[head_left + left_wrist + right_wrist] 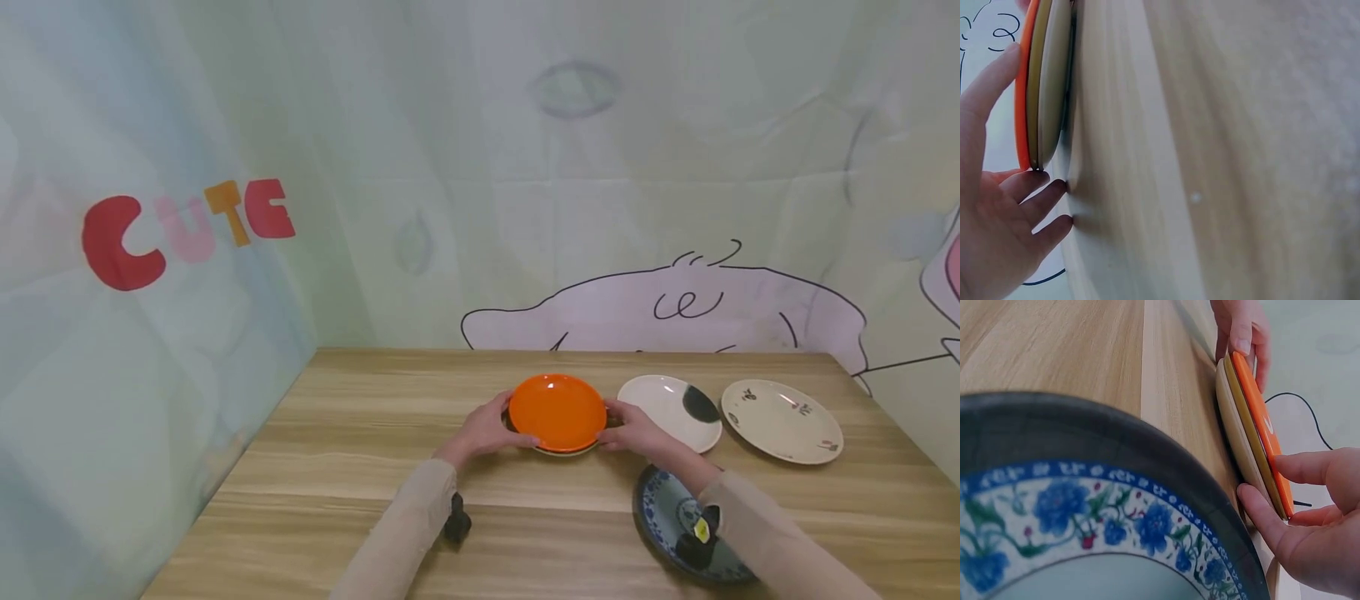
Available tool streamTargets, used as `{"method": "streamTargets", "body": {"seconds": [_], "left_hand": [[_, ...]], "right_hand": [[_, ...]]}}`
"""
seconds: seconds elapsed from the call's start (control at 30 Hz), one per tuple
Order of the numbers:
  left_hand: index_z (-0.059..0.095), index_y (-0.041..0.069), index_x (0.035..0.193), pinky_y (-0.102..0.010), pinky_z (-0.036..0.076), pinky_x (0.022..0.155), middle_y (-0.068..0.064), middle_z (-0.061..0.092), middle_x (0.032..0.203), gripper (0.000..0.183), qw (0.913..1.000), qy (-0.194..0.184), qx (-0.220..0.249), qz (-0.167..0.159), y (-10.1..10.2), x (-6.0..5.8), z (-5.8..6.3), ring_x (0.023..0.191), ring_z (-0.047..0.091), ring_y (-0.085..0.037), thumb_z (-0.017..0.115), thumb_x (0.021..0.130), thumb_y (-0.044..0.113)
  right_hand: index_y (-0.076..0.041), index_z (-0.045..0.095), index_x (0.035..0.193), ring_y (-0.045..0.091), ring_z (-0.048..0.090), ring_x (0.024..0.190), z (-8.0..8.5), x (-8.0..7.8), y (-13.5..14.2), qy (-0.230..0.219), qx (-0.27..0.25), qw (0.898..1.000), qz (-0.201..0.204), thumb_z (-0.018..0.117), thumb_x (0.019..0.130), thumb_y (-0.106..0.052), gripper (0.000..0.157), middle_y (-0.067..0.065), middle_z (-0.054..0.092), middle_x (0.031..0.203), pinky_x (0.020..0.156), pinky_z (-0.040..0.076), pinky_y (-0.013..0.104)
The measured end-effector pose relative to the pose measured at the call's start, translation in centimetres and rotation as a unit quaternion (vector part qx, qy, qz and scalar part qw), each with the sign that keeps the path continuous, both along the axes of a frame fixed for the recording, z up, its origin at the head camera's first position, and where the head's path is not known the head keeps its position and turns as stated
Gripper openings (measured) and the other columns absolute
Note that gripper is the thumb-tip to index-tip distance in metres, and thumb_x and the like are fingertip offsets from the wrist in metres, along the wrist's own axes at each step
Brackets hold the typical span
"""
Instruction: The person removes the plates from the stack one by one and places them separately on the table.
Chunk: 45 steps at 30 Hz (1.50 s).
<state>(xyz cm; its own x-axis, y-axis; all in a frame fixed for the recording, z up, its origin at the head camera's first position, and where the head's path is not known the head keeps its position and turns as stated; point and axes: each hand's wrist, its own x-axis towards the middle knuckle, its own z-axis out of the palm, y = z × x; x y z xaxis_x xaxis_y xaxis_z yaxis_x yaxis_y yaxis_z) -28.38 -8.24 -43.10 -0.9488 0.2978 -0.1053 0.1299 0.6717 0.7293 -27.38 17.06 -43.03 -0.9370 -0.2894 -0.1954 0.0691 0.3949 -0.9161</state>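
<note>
Near the far edge of the tabletop (337, 467), the orange plate (557, 412), atop lower plates (1052, 94), is gripped at opposite sides by left hand (486, 429) and right hand (633, 430). Stacking is seemingly being done; contact beneath is unclear, so level, gentle release is called for.

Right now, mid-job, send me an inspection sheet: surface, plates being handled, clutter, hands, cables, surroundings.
Surface: wood-grain table with lighter stripes.
Job's things: orange plate atop a mustard plate and a cream plate; cannot tell whether they are lifted.
Clutter: white plate with a dark patch, flower-decorated plate, and blue-patterned plate partly hidden by the right sleeve.
Hands: left hand and right hand grip the orange plate's opposite sides.
Cables: nothing seen.
Surroundings: printed backdrop behind, with coloured lettering.
</note>
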Motion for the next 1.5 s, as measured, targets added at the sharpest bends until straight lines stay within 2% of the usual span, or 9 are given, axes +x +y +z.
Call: {"method": "streamTargets", "body": {"seconds": [0.3,0.47,0.63,0.87,1.1,1.2,1.33,1.4,1.5], "left_hand": [[0.037,0.006,0.137,-0.041,0.036,0.102,-0.009,0.044,0.136,0.092,0.9999,0.013,-0.001,-0.010,-0.2,-0.4,0.3,0.120,0.043,-0.024,0.078,0.065,0.046],[0.045,0.005,0.131,-0.040,0.043,0.094,-0.011,0.054,0.124,0.081,0.9996,0.026,-0.009,-0.006,-0.6,-0.6,0.6,0.109,0.051,-0.025,0.078,0.067,0.042],[0.047,0.006,0.130,-0.038,0.046,0.089,-0.008,0.056,0.119,0.076,0.9996,0.022,-0.017,-0.007,-0.8,-0.8,0.8,0.101,0.052,-0.023,0.077,0.068,0.041],[0.052,0.005,0.122,-0.031,0.048,0.076,-0.005,0.058,0.103,0.067,0.9988,0.038,-0.026,0.014,-0.6,-1.2,0.6,0.088,0.052,-0.019,0.077,0.070,0.039],[0.052,0.006,0.122,-0.028,0.047,0.070,-0.005,0.058,0.099,0.062,0.9977,0.033,-0.034,0.049,0.1,-1.2,0.6,0.081,0.050,-0.019,0.076,0.071,0.032],[0.051,0.006,0.124,-0.025,0.048,0.064,-0.005,0.057,0.099,0.061,0.9980,0.024,-0.015,0.056,0.2,-1.3,0.4,0.075,0.052,-0.018,0.076,0.072,0.027],[0.050,0.006,0.126,-0.024,0.050,0.057,-0.007,0.056,0.101,0.061,0.9981,0.013,0.009,0.059,0.2,-1.3,0.2,0.067,0.053,-0.016,0.076,0.073,0.022],[0.049,0.005,0.126,-0.024,0.050,0.057,-0.008,0.056,0.101,0.061,0.9980,0.008,0.014,0.062,0.3,-1.3,0.3,0.066,0.054,-0.016,0.076,0.073,0.020],[0.049,0.003,0.125,-0.024,0.051,0.057,-0.009,0.057,0.100,0.061,0.9977,0.006,0.023,0.063,0.3,-1.4,0.3,0.067,0.054,-0.017,0.076,0.072,0.017]], "right_hand": [[0.009,0.028,0.136,0.022,0.058,0.093,0.2,-0.1,0.0,-0.006,0.000,1.000,-0.006,0.059,0.082,0.003,0.063,0.030,0.039,0.130,0.078,0.053,0.031],[0.010,0.027,0.136,0.022,0.058,0.092,0.1,-0.1,-0.3,-0.006,0.003,1.000,-0.003,0.060,0.081,0.004,0.064,0.030,0.039,0.129,0.077,0.053,0.031],[0.009,0.029,0.136,0.021,0.058,0.090,0.1,-0.2,-0.4,-0.008,0.005,1.000,-0.008,0.059,0.081,0.004,0.063,0.028,0.041,0.129,0.077,0.054,0.031],[0.008,0.029,0.136,0.020,0.058,0.089,-0.1,-0.6,-0.4,-0.008,0.010,1.000,-0.010,0.060,0.080,0.004,0.064,0.027,0.041,0.129,0.076,0.054,0.030],[0.011,0.027,0.136,0.023,0.057,0.092,0.0,-0.4,-0.3,0.000,0.017,1.000,-0.009,0.062,0.080,0.003,0.067,0.031,0.036,0.133,0.076,0.054,0.031],[0.012,0.030,0.134,0.029,0.053,0.103,0.0,-0.3,-0.2,0.018,0.036,0.999,-0.009,0.065,0.079,-0.002,0.067,0.030,0.036,0.134,0.086,0.049,0.037],[0.012,0.033,0.133,0.036,0.042,0.117,-0.1,-0.3,-0.1,0.039,0.056,0.998,-0.008,0.067,0.078,-0.005,0.067,0.029,0.036,0.135,0.101,0.034,0.048],[0.012,0.034,0.132,0.036,0.042,0.117,-0.1,-0.3,-0.1,0.042,0.055,0.998,-0.009,0.068,0.077,-0.005,0.067,0.029,0.037,0.135,0.103,0.031,0.049],[0.012,0.034,0.132,0.033,0.044,0.112,-0.1,-0.2,-0.1,0.042,0.055,0.998,-0.010,0.068,0.076,-0.004,0.068,0.029,0.036,0.136,0.102,0.033,0.048]]}}
